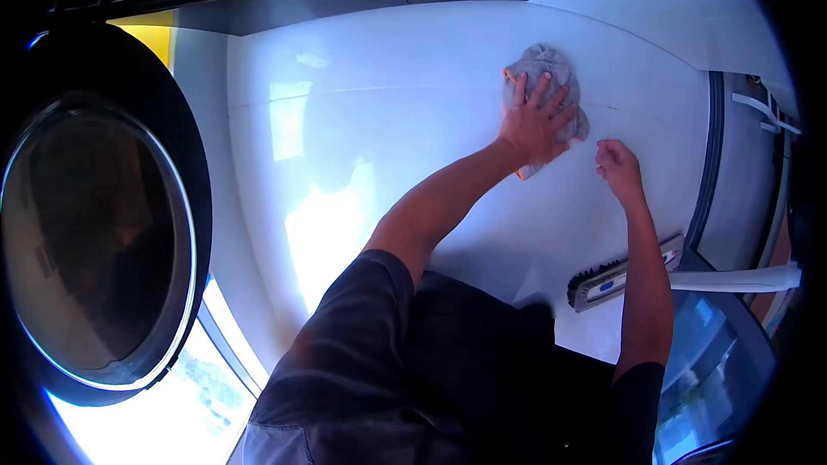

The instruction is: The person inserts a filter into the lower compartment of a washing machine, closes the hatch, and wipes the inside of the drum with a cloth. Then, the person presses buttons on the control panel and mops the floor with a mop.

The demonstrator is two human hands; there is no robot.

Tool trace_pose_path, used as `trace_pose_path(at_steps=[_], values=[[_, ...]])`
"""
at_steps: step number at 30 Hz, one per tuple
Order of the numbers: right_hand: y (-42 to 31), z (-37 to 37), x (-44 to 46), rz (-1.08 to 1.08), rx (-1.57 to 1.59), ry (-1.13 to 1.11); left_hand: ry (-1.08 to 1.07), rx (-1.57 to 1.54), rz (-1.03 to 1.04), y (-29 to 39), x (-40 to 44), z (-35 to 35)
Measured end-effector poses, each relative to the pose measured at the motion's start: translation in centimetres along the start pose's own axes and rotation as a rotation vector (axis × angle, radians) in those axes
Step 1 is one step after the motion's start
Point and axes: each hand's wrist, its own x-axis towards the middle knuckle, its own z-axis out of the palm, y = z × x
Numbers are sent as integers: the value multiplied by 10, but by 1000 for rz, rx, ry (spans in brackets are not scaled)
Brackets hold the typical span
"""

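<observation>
Crumpled plush cloth (541, 60) is pressed to glossy floor tiles (422, 120) by the left hand (531, 127), fingers splayed; the right hand (622, 172) is loosely fisted, contents indiscernible.

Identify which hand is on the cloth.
The left hand, fingers spread on the grey cloth; the right hand is off it, fingers curled.

A glossy white floor (405, 155) is filling the middle of the frame, showing a thin seam running across its upper part and reflecting bright patches of light at centre left. A crumpled grey cloth (546, 66) with orange edging is lying on it right of upper centre, and a dark-bristled brush head (606, 284) is resting at lower right.
</observation>
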Motion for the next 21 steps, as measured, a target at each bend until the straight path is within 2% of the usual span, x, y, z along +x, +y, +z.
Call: trace_pose_path(at_steps=[2,3,5,9,13,16,19,21], values=[[24,7,4,-167,-295,16,62,47,-57,-20,1,-5],[14,13,-5,-163,-291,11,99,49,-120,-33,0,-10],[-7,23,-14,-271,-648,30,188,56,-238,-67,-7,-23],[-7,31,-7,-282,-675,12,227,267,-464,-142,-54,-47],[-8,28,-4,-264,-655,-19,244,398,-715,-223,-136,-70],[-14,31,-6,-261,-661,-29,214,389,-1074,-270,-225,-85],[-12,30,-6,-281,-689,-42,270,243,-1469,-277,-309,-87],[-17,29,-4,-307,-702,-45,327,275,-1415,-258,-359,-75]])
